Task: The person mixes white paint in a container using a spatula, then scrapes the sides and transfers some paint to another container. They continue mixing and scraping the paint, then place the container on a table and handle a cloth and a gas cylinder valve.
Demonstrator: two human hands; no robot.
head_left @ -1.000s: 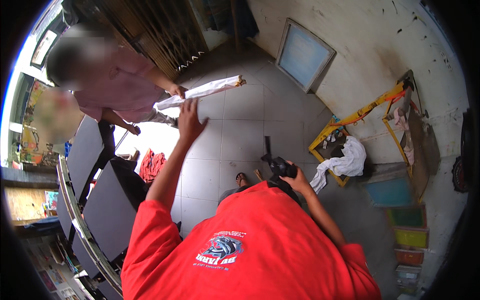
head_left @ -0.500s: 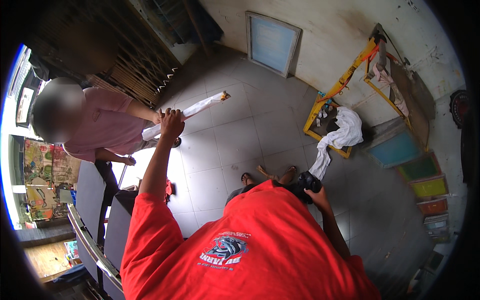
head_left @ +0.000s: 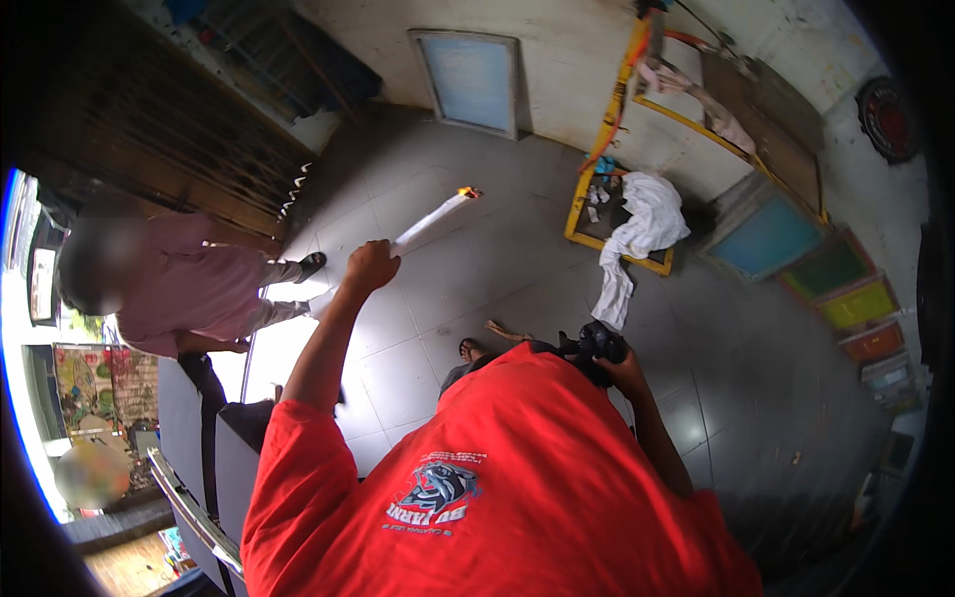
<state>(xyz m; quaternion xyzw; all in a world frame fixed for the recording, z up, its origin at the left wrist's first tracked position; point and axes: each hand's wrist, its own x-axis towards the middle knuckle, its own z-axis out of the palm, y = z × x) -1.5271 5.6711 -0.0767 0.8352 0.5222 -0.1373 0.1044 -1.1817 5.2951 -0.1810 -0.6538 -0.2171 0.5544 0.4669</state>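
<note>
My left hand (head_left: 372, 266) is stretched out ahead, closed around a long white rolled stick (head_left: 430, 223), perhaps paper or cloth. The stick slants up and away to the right. At its far end shows a bright orange, flame-like tip (head_left: 468, 192) with a dark edge. Low by my right side, my right hand (head_left: 625, 370) is closed on a black object that looks like a camera (head_left: 601, 342); its details are too dark to make out. Some of that hand's fingers are hidden behind the object.
A person in a pink shirt (head_left: 194, 284) stands at the left. Ahead right, a yellow metal frame (head_left: 597, 139) bears a white cloth (head_left: 652, 214) trailing downward. Framed panels (head_left: 468, 85) lean along the walls. Dark grey cabinet-like shapes (head_left: 189, 428) stand near my left.
The other person's hand has come away from the white stick, which stays in my left hand. The stick's tip now glows brighter. My view has shifted rightward.
</note>
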